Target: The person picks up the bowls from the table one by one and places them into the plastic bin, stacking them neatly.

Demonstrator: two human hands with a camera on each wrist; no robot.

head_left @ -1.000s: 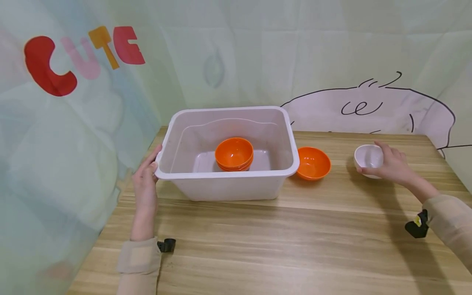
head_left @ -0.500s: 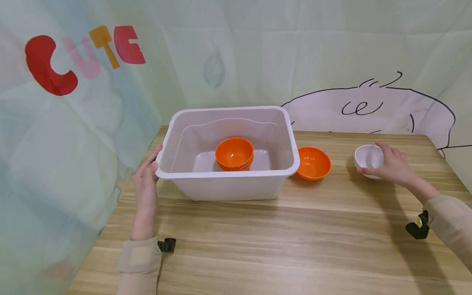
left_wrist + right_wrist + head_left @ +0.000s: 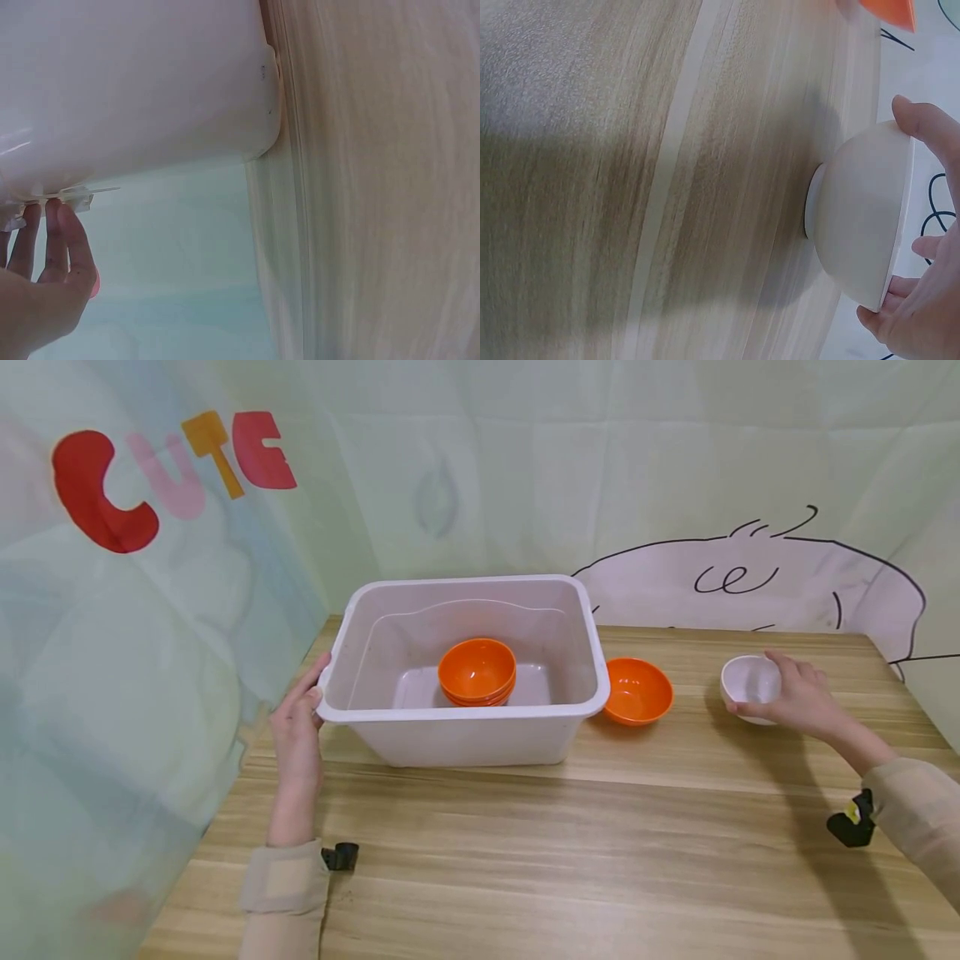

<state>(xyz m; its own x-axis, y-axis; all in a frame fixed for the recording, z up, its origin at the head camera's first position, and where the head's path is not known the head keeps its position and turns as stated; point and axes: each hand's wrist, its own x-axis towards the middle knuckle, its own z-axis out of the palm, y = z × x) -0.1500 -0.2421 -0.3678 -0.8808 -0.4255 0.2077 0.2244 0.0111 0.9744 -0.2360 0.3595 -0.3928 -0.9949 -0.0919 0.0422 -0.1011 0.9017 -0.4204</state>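
Observation:
At the left end of a white plastic tub (image 3: pixel 465 739), my left hand (image 3: pixel 297 727) holds the rim. The left wrist view shows the fingers (image 3: pixel 56 240) tucked under that rim. Inside the tub sits a stack of orange bowls (image 3: pixel 477 672). On the right, my right hand (image 3: pixel 802 697) spans a small white bowl (image 3: pixel 750 681), thumb and fingers on opposite sides of its rim. The right wrist view has the white bowl (image 3: pixel 862 214) upright, its foot at the wooden surface. Between tub and white bowl stands a single orange bowl (image 3: pixel 637 692), touched by neither hand.
The wooden table (image 3: pixel 525 860) runs toward me in front of the tub. Behind it hangs a printed cloth backdrop (image 3: pixel 480 468), which also covers the left side. Black wrist mounts (image 3: pixel 852 818) stick out from both sleeves.

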